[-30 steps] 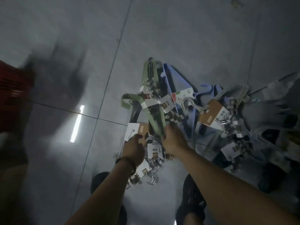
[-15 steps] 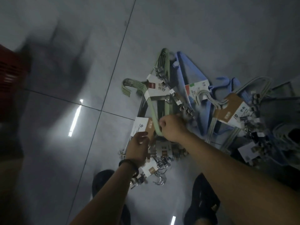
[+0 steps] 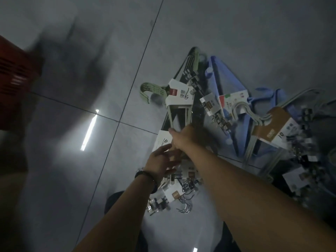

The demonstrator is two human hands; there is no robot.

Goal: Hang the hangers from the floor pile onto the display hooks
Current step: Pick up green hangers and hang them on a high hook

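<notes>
Head view, dim and a bit blurred, looking down at a grey tiled floor [image 3: 236,24] with the hanger pile [image 3: 222,120] lying centre to right, nothing in shot to hang them on; right hand [image 3: 183,138] clenched round one arm of the green hanger bundle [image 3: 194,55], thumb on the left side of the pale bars, the bundle running away from the hand toward the far side, its hooks [image 3: 146,91] sticking out left and a white tag [image 3: 179,95] wrapped across its neck; left hand [image 3: 161,160] just near and left of the right hand, fingers loose and spread, grasping nothing, fingertips against a white card [image 3: 161,140] marked 10 and the packs under it; dark bracelet [image 3: 145,176] on the left wrist; blue hangers [image 3: 217,73] lie right of the green bundle, partly under it; further right a pale hanger bundle [image 3: 241,108] with a brown card [image 3: 272,124] and rows of metal clips; loose wire hooks [image 3: 185,210] at the near edge of the pile between the forearms; red crate [image 3: 12,70] at the left edge, well apart from the pile; bright light streak [image 3: 89,131] reflected on the tiles left of the hands
</notes>
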